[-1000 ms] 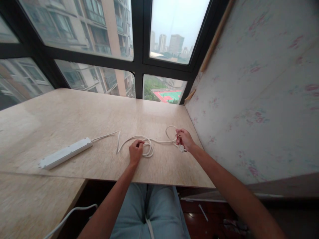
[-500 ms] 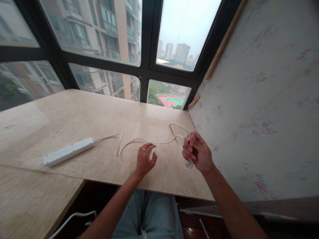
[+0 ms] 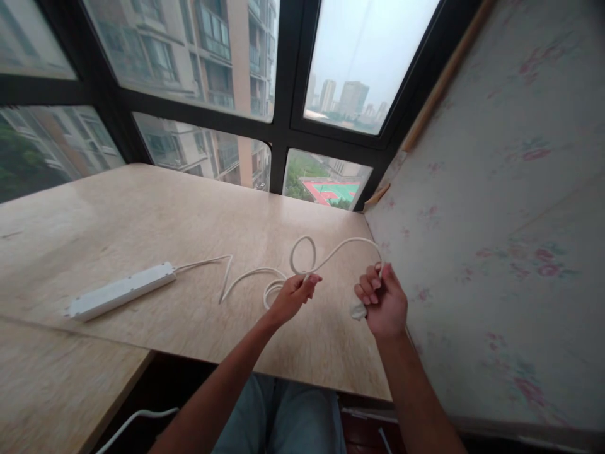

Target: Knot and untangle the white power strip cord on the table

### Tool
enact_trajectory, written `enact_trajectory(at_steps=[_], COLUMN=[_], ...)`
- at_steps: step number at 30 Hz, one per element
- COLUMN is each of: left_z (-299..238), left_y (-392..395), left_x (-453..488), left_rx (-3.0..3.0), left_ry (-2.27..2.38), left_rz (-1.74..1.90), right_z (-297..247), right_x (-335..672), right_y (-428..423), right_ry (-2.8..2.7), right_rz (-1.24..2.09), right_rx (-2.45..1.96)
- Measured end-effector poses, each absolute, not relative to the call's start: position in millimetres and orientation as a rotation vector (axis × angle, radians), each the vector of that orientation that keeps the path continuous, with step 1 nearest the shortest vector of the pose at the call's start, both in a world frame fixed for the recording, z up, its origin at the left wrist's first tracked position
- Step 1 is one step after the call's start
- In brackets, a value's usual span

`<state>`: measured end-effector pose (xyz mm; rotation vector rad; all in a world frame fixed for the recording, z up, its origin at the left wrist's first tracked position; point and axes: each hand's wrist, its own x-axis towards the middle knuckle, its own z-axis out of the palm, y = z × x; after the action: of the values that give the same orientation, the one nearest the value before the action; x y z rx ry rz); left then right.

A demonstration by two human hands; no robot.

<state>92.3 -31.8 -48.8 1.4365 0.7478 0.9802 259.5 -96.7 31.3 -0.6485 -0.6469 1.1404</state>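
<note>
A white power strip (image 3: 123, 291) lies on the left part of the stone-look surface, and its white cord (image 3: 350, 240) runs rightward in bends and loops. My left hand (image 3: 292, 297) is closed in a pinch on the cord, beside a small coil on the surface and under an upright loop. My right hand (image 3: 388, 304), near the wall, is a fist around the cord's far part. From the bottom of that fist sticks out a whitish lump (image 3: 358, 311), perhaps the plug; its shape is mostly hidden. Between the hands the cord arches up slackly.
A dark-framed window (image 3: 278, 126) borders the back of the pale counter (image 3: 198, 208). On the right stands a wall (image 3: 496, 208) with flowered paper. Another white cable (image 3: 137, 416) hangs below the counter's front edge, near my legs.
My left hand has moved right and up and closed on the cord from an open curl. A loop now stands over it. My right hand has shifted slightly right, still gripping the cord.
</note>
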Motion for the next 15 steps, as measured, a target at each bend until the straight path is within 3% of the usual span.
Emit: enact_trajectory(at_steps=[7, 15], left_z=[-41.4, -40.5], left_y=[-46.8, -67.9], left_x=[80.4, 75.8], left_rx=[1.087, 0.648], left_ry=[0.621, 0.827], left_rz=[1.103, 1.558], right_z=[-22.1, -59.9], right_x=[218.8, 202.3], right_y=[-97.4, -108.8], right_ry=[-0.53, -0.496], right_rz=[1.141, 1.162], right_rx=[-0.73, -0.828])
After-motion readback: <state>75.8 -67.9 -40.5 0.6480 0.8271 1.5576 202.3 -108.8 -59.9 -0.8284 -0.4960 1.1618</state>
